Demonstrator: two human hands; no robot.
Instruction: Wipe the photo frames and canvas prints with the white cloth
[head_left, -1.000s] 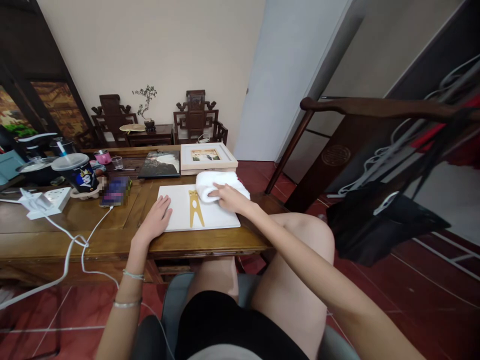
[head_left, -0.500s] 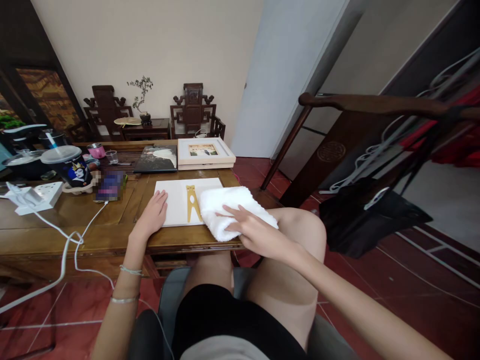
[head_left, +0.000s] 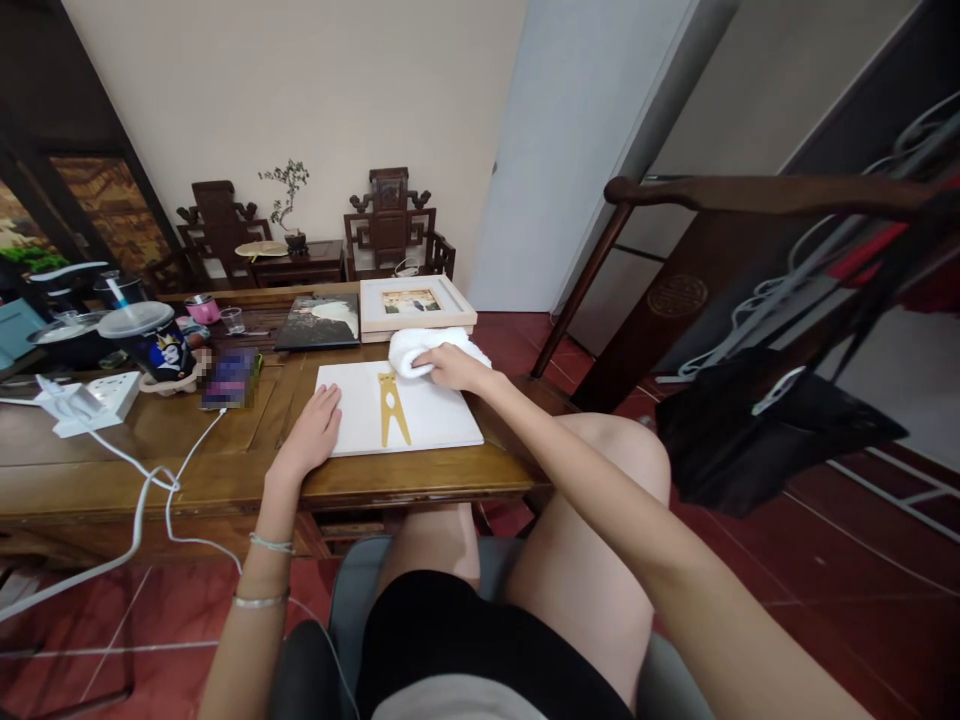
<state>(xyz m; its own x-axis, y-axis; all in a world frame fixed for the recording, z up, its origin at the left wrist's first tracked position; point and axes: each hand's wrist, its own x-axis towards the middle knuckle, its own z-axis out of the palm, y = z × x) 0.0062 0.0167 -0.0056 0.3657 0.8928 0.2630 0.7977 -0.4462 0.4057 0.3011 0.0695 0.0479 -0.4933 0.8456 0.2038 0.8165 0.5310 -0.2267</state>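
A white board [head_left: 442,425] with a yellow long-legged cat figure [head_left: 392,410] on it lies near the table's front edge. Fingers stretched out, my left hand [head_left: 319,428] rests flat on the board's left edge. My right hand [head_left: 452,367] grips a folded white towel [head_left: 420,343] at the board's far right edge, with its fingers curled into the near fold. The towel covers the far right corner of the board and reaches close to the framed picture [head_left: 416,300] behind it.
A dark picture panel [head_left: 319,320] lies left of the frame. On the table's left stand a lidded cup [head_left: 154,345], a phone [head_left: 229,378] and a white power strip [head_left: 97,400] with trailing cables. A wooden chair [head_left: 645,290] with a black bag [head_left: 750,430] is at my right.
My right hand has moved the towel away from me, from the board's near right part to its far right edge, uncovering the right side. My left hand stays on the board.
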